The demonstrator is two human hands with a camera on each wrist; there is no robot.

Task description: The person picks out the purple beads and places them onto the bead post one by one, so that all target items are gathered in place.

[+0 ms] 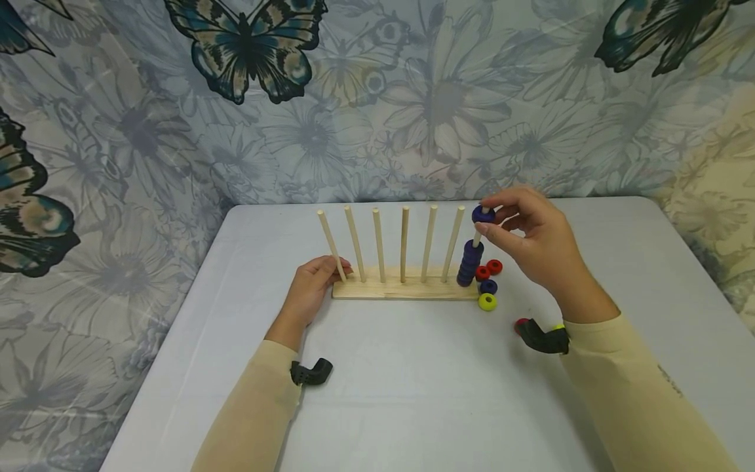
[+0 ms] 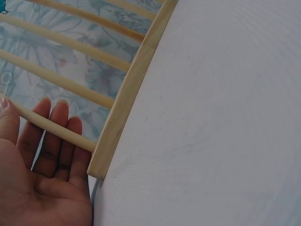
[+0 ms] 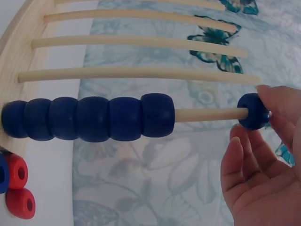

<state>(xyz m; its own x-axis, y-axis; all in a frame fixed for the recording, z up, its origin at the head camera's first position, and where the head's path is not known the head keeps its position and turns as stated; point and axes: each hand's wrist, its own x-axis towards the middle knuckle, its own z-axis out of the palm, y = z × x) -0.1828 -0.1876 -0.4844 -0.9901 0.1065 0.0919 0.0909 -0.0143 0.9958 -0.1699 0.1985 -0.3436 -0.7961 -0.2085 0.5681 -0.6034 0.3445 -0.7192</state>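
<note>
My right hand (image 1: pixel 533 239) pinches a dark blue bead (image 3: pixel 254 111) between thumb and fingers at the top of the rightmost wooden peg; the peg's tip is inside the bead's hole. Lower on that peg several blue beads (image 3: pixel 94 119) sit stacked against the wooden base (image 1: pixel 407 290). A stretch of bare peg separates them from the held bead. At the base's left end, my left hand (image 1: pixel 309 285) holds the leftmost peg (image 2: pixel 61 132), with its thumb on one side and its fingers behind. The pegs between these two, such as this one (image 1: pixel 404 242), carry no beads.
Beside the base's right end lie two red beads (image 1: pixel 494 267), a blue bead (image 1: pixel 488 286) and a yellow bead (image 1: pixel 487 301). Another red bead (image 1: pixel 520 324) and a bit of yellow (image 1: pixel 559 326) show behind the right wrist's black camera mount (image 1: pixel 542 339). Patterned cloth (image 1: pixel 354 131) hangs behind the white table (image 1: pixel 413 393).
</note>
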